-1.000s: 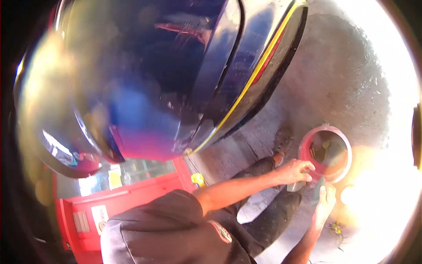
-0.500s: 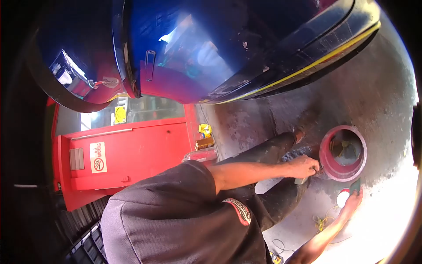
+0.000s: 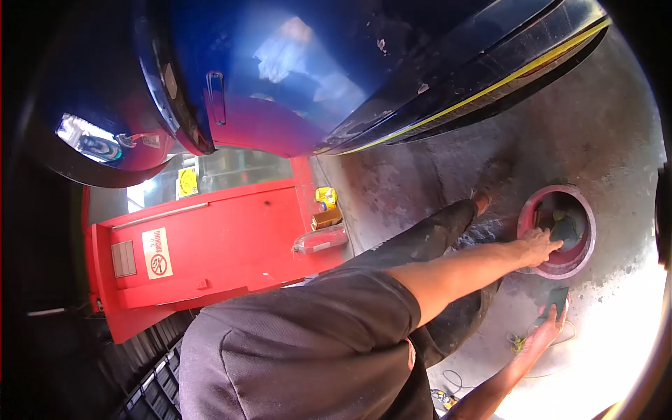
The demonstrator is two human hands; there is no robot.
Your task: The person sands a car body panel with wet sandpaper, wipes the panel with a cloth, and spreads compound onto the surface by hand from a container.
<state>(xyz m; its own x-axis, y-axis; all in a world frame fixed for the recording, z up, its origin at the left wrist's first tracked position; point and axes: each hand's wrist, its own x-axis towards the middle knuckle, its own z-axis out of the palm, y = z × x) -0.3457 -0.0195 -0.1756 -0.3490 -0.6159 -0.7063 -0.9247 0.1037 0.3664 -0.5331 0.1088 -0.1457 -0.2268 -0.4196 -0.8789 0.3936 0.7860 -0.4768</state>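
A round pinkish-red bucket with a thick rim stands on the floor in front of me. Over its near rim reaches my left hand, fingers stretched into the opening, with no held thing showing. Inside lies a grey-green piece, close to the fingertips; whether they touch it I cannot tell. My right hand, below the bucket in the view, grips a dark green flat sheet between thumb and fingers. Part of a pink or red thing shows beside that sheet, mostly hidden.
A dark blue glossy car body with a yellow-edged sill spans the top. A red door with a no-smoking sign stands at left, near a yellow container and a brown can. A yellow cord lies on the floor.
My left hand has moved forward from beside the bucket into its opening, its fingers now extended. My right hand, with the green sheet, has drawn slightly back and covers the white round thing. The view has shifted.
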